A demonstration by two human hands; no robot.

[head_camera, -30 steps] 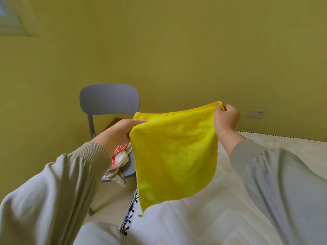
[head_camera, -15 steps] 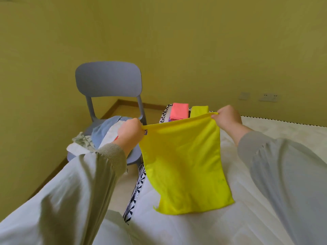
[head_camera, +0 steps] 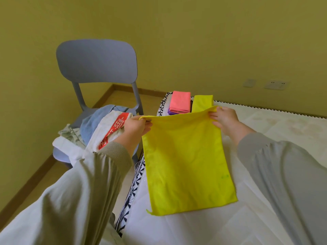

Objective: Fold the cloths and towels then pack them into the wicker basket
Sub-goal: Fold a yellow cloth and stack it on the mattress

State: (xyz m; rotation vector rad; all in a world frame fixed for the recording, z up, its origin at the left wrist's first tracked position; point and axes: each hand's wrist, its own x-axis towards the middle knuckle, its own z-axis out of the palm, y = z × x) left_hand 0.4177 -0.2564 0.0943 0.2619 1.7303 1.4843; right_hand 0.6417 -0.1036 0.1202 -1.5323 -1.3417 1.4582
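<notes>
Yellow cloth (head_camera: 185, 165) is stretched between two hands that are set well apart, one at each far corner. The left hand (head_camera: 136, 126) pinches the far left corner between thumb and curled fingers. The right hand (head_camera: 224, 119) grips the far right corner the same way. The far edge is raised a little and pulled fairly straight between them, while the rest of the cloth lies spread flat on the white quilted mattress (head_camera: 265, 218), its near edge towards the person. Grey sleeves cover both forearms.

Just beyond the lifted edge, at the far left corner of the mattress, a folded pink cloth (head_camera: 179, 101) rests on a purple cloth (head_camera: 170, 113). A folded yellow piece (head_camera: 201, 103) sits just beside them on the right.

To the left of the bed stands a grey-blue chair (head_camera: 97, 59). Its seat holds a loose heap: a blue cloth (head_camera: 95, 121), a white cloth with a red printed band (head_camera: 113, 131) and a pale patterned cloth (head_camera: 69, 133). On the yellow-green wall at the far right are two wall sockets (head_camera: 276, 84).
</notes>
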